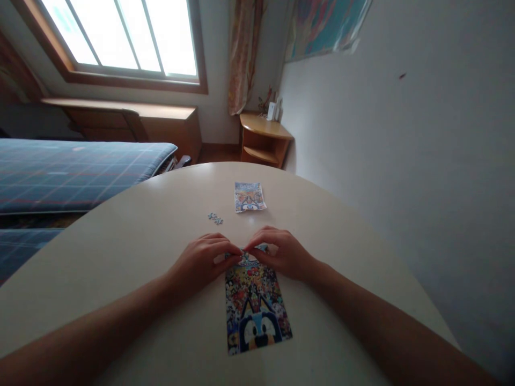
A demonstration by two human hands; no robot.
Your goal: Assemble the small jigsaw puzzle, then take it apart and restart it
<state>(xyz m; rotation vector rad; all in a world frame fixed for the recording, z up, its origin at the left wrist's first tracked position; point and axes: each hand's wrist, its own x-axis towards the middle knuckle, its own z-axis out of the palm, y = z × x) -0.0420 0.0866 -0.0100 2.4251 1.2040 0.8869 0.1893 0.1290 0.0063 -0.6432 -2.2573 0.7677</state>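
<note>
A mostly assembled jigsaw puzzle (257,300) lies flat on the table, showing a blue cartoon dog's head at its near end and many small colourful figures above. At its far edge my left hand (209,256) is closed in a pinch. My right hand (284,253) pinches from the other side, its fingertips almost meeting the left ones. A small puzzle piece (245,256) shows between the fingertips, partly hidden by them. Beyond my left hand lie a few loose puzzle pieces (215,218). A crinkled picture packet (249,198) with the same dog design rests farther back.
The pale round-edged table (173,332) spreads beneath my arms. A plaid mattress (80,171) stands to the left, and a white wall (422,161) runs along the right. A wooden corner shelf (265,128) and a window (129,37) are at the back.
</note>
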